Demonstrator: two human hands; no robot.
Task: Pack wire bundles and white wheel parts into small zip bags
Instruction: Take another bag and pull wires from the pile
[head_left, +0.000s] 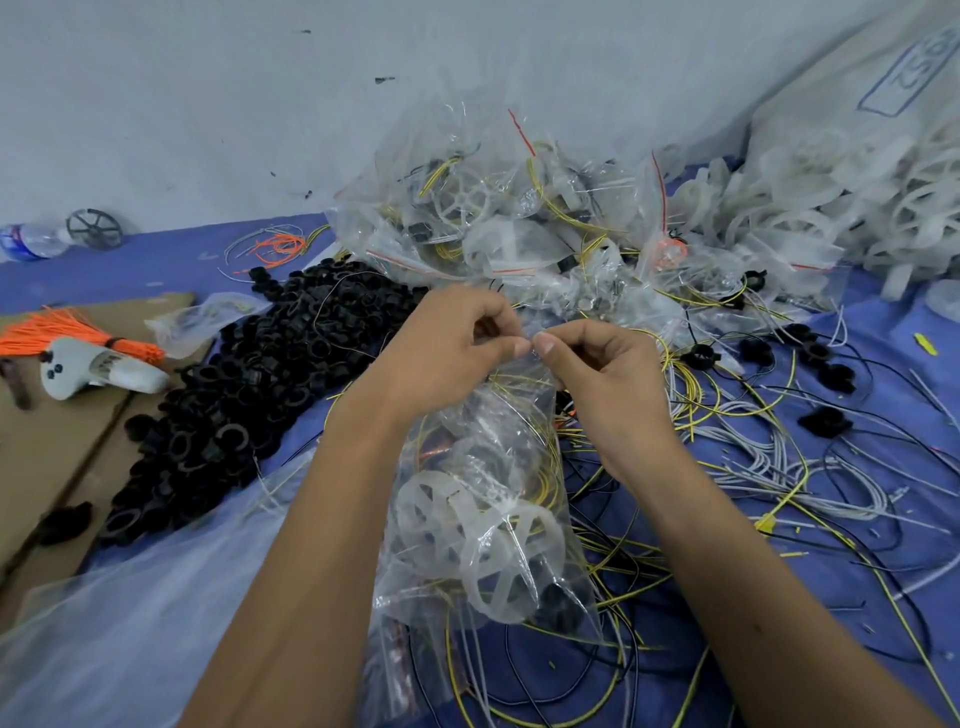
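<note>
Your left hand (447, 338) and right hand (597, 364) are pinching the top edge of a small zip bag (488, 499), thumbs nearly touching at its mouth, probably pressing the seal, though the film blurs there. The bag hangs toward you between your forearms, holding a white wheel (467, 540) and wires. It's light, slippery and crinkly; grip the stiffer zip strip, not the thin film.

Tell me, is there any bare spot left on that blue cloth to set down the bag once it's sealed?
Bare blue cloth shows at far left, between the water bottle and the heap of black rings. The brown cardboard is mostly open too. Elsewhere it is crowded: filled bags ahead, loose wires right, white wheels far right.
</note>
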